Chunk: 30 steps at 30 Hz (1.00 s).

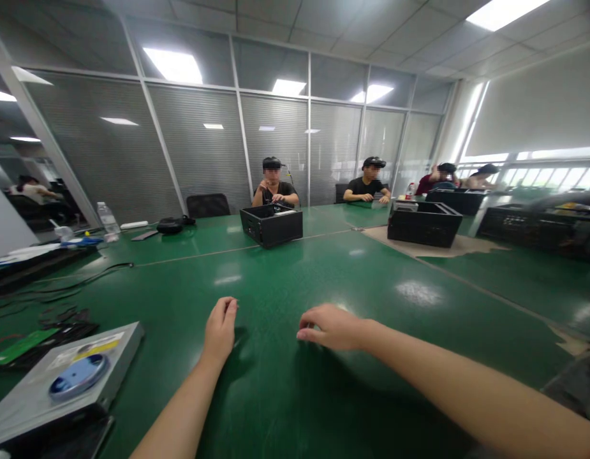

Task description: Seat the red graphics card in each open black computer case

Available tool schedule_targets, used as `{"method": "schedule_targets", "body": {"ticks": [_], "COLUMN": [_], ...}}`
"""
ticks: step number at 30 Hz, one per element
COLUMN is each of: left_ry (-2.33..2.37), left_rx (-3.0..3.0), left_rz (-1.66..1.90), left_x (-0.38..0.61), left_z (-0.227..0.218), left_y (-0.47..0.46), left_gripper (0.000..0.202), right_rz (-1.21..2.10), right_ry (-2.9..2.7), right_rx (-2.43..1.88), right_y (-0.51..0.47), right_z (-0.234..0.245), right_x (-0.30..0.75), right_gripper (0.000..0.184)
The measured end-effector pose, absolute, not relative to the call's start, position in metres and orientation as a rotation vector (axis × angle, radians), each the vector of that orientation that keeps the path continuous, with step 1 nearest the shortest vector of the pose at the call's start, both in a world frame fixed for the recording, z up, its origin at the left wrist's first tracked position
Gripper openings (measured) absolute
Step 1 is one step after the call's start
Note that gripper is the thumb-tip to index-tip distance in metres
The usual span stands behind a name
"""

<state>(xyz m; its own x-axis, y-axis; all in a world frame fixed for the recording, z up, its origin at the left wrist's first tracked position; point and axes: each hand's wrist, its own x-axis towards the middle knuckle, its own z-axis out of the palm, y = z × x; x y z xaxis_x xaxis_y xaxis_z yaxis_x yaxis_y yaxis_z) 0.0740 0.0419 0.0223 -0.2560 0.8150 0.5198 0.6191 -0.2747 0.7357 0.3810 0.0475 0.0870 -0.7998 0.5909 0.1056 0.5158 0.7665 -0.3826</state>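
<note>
My left hand is raised a little over the green table. Its thumb and fingers are pinched together. A tiny bit seems to show at the fingertips, too small to name. To its right, my right hand hovers with loosely curled fingers, the thumb slightly apart from them, and nothing visible between. Nearest on the left lies a silver optical drive with a label, and a round blue dish rests on top of it.
Beside the drive is a green circuit board. Cables trail along the left. Black computer cases stand farther off, another case on cardboard. People sit across the table. A plastic bottle stands at back left.
</note>
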Motion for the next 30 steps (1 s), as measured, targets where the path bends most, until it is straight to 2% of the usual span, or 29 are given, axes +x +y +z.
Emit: {"method": "schedule_targets", "body": {"ticks": [4,10,24,30], "left_ry": [1.768,1.767,1.774,1.776], "left_rx": [1.753,1.816,1.789,1.795], "left_rz": [1.518,1.376,1.248,1.223], "left_x": [0.075,0.087,0.095,0.096], "left_z": [0.024,0.032,0.035,0.036], "left_y": [0.041,0.03,0.034,0.032], "left_gripper": [0.036,0.038,0.041,0.042], "right_rz": [0.601,1.041,1.165,1.136], "right_ry": [-2.531,-1.943,-1.935,-1.956], "right_rx": [-0.92,-0.891,-0.918,-0.973], "right_y": [0.032,0.069,0.089,0.093], "right_z": [0.07,0.037,0.038,0.037], "right_x": [0.417,0.451,0.472,0.473], "right_gripper": [0.049,0.046,0.047,0.04]}}
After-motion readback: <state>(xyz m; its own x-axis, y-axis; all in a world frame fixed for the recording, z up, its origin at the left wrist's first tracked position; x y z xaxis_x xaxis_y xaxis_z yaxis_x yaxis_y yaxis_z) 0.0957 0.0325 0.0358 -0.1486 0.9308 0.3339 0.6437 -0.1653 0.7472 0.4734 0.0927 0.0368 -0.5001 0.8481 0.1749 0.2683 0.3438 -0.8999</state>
